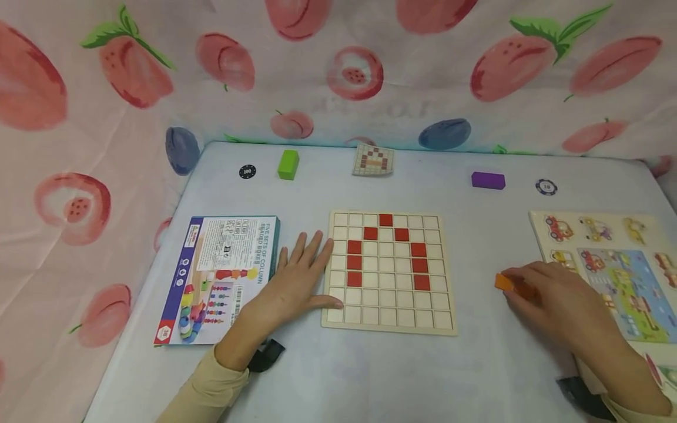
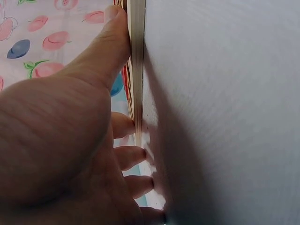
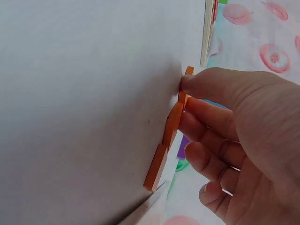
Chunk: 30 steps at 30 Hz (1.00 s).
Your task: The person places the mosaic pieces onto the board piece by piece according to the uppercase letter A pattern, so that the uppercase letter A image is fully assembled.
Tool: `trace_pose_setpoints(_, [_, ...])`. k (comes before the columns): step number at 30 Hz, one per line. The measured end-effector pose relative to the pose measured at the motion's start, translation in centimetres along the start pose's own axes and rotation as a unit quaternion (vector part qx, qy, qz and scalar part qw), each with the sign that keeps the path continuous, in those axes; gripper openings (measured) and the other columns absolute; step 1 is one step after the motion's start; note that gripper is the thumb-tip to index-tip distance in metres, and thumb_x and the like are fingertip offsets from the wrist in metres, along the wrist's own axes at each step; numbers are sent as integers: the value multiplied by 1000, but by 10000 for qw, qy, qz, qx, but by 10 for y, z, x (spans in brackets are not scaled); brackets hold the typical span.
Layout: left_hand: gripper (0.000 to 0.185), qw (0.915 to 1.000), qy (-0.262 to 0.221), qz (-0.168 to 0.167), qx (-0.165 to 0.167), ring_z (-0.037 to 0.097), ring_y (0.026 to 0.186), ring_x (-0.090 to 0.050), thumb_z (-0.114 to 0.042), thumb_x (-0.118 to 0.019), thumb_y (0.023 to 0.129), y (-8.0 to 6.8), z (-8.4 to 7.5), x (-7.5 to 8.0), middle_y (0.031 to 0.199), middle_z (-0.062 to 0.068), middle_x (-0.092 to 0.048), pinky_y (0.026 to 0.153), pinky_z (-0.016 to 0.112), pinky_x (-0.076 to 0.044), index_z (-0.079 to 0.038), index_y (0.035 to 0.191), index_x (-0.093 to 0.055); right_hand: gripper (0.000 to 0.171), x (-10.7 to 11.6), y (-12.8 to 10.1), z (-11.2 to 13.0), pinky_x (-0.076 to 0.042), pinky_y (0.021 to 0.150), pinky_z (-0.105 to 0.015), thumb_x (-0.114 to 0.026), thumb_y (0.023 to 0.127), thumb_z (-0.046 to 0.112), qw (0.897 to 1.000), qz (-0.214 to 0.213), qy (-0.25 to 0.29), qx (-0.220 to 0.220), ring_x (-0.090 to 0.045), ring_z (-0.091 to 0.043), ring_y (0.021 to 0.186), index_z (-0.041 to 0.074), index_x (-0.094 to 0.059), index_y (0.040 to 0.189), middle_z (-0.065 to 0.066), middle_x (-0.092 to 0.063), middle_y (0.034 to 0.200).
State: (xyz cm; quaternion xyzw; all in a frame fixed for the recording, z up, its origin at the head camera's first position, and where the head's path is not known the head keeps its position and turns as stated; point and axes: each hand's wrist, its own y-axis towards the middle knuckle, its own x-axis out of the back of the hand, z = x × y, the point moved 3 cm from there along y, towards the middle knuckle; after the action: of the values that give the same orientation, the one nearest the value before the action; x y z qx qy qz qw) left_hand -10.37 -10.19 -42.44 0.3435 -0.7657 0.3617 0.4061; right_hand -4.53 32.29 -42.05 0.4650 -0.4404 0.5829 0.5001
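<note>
On the counter (image 1: 476,364), my left hand (image 1: 294,279) lies flat with straight fingers, thumb along the left edge of the grid board (image 1: 390,273), which carries red tiles (image 1: 354,262). My right hand (image 1: 556,296), well to the board's right, curls its fingers around orange tiles (image 3: 165,140) resting on the counter, beside the vehicle puzzle (image 1: 619,276).

Flat orange tiles (image 1: 512,285) lie in a row on the grey table, well right of the wooden grid board (image 1: 389,273)
</note>
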Motion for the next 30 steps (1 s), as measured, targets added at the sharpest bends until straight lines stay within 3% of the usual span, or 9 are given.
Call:
trace_pose_setpoints(5, [115,10000,-17,3,-13,49,167,-1,-59,-80,88,0,1,0,180,21,-9,127,79,-13,-6,171,-21,44,0,5,3,-56,84,-59,-90,82,24,10000,21,29,83,-66,-33,96,10,-77,123,-18,-74,115])
trace_pose_setpoints(11, [116,10000,-21,-3,-11,48,167,0,-59,-81,87,1,2,0,180,20,-8,127,78,-11,-7,171,-20,44,2,13,9,-53,69,-38,-91,80,20,9978,-280,152,588,-60,-18,81,15,-76,122,-7,-76,105])
trace_pose_setpoints(13, [116,10000,-9,-1,11,48,167,1,-60,-81,87,0,2,1,180,20,-7,128,77,-11,-7,171,-20,40,3,18,16,-52,69,-38,-92,79,18,9951,-538,228,802,-62,-16,83,18,-78,116,-3,-77,103])
trace_pose_setpoints(18, [116,10000,1,-11,70,48,167,0,-60,-81,87,-1,4,0,180,20,-8,128,78,-12,-7,171,-20,32,7,38,56,-59,86,-50,-91,80,15,9856,-765,637,1369,-72,-26,101,18,-79,110,-2,-79,109])
trace_pose_setpoints(24, [117,9999,-109,33,56,48,167,1,-59,-82,86,0,4,-2,181,19,-8,128,78,-9,-8,171,-20,26,2,66,115,-61,92,-49,-87,88,19,9781,-277,725,1934,-72,-26,106,16,-80,113,-3,-79,111])
trace_pose_setpoints(30, [117,9999,-100,22,26,49,167,0,-60,-82,86,1,2,-1,181,19,-8,127,78,-11,-8,171,-21,23,-7,87,159,-59,101,-47,-86,89,20,9619,30,613,2665,-73,-24,108,17,-80,111,0,-79,109])
